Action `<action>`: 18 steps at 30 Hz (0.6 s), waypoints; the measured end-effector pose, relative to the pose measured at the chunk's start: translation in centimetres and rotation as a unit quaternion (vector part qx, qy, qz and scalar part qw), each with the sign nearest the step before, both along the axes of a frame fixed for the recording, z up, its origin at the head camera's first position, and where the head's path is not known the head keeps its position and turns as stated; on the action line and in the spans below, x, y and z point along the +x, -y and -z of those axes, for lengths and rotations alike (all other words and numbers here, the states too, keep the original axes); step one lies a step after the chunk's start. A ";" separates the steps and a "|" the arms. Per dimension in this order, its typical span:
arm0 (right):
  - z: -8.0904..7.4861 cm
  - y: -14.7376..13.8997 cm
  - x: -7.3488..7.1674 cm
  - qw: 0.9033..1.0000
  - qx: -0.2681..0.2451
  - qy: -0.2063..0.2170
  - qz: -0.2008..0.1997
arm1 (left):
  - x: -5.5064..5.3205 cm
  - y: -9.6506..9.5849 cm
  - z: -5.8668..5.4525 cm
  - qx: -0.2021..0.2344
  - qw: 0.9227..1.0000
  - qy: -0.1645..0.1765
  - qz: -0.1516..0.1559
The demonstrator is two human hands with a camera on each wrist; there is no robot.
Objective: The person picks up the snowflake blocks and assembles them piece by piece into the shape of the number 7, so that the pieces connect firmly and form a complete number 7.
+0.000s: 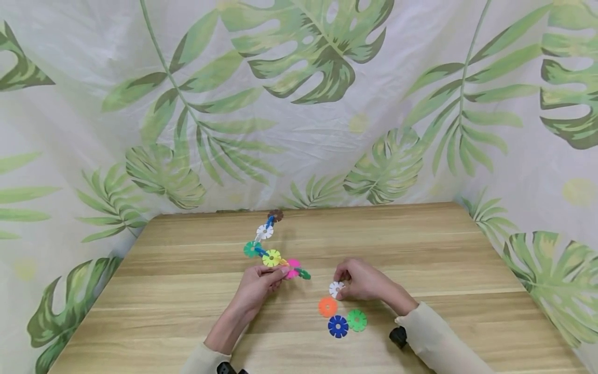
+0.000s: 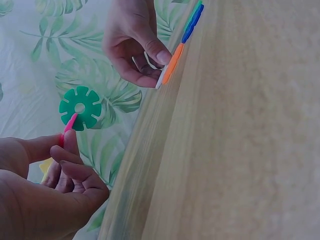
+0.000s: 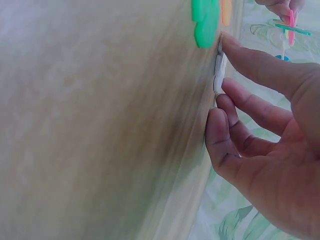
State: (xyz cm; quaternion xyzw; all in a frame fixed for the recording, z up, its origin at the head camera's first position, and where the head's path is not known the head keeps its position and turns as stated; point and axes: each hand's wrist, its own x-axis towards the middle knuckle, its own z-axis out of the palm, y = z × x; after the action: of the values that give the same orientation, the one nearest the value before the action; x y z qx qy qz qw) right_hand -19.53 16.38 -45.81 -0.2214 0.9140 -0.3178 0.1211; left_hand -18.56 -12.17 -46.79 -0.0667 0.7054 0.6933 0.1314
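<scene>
A chain of slotted interlocking plastic discs rises from my left hand [image 1: 257, 285], which pinches the pink disc [image 1: 293, 268] between thumb and fingers. Slotted into the pink disc is a dark green disc [image 2: 80, 108] at the chain's free end. Beyond the hand run a yellow disc [image 1: 271, 258], a teal disc [image 1: 252, 249], a white chain disc [image 1: 264, 231] and a brown disc [image 1: 275, 215], joined by edge-on discs. My right hand [image 1: 364, 281] grips a loose white disc [image 1: 336, 289] by its edges, low at the tabletop.
An orange disc [image 1: 328, 307], a dark blue disc [image 1: 338, 326] and a light green disc [image 1: 357, 320] lie flat on the wooden table [image 1: 444, 249], just in front of the right hand. A leaf-patterned cloth [image 1: 308, 130] hangs behind and beside the table.
</scene>
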 end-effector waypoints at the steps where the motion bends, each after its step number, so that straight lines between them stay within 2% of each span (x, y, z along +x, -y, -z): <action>1: 0.0 0.0 0.0 1.000 0.000 0.001 0.001 | 0.0 0.0 0.0 0.001 1.000 0.000 0.000; 10: -0.4 0.6 0.4 1.000 0.009 0.006 0.023 | 0.0 0.1 -0.1 0.005 1.000 -0.004 0.002; 18: -1.0 0.8 1.3 0.998 -0.008 -0.031 0.058 | -0.2 0.3 -0.3 0.009 1.000 0.000 -0.001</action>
State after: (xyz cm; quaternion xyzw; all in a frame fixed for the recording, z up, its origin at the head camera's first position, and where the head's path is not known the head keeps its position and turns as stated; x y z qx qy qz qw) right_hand -18.21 15.56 -44.84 -0.1788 0.9261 -0.3241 0.0723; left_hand -18.72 -12.50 -46.52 -0.0667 0.6990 0.6998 0.1313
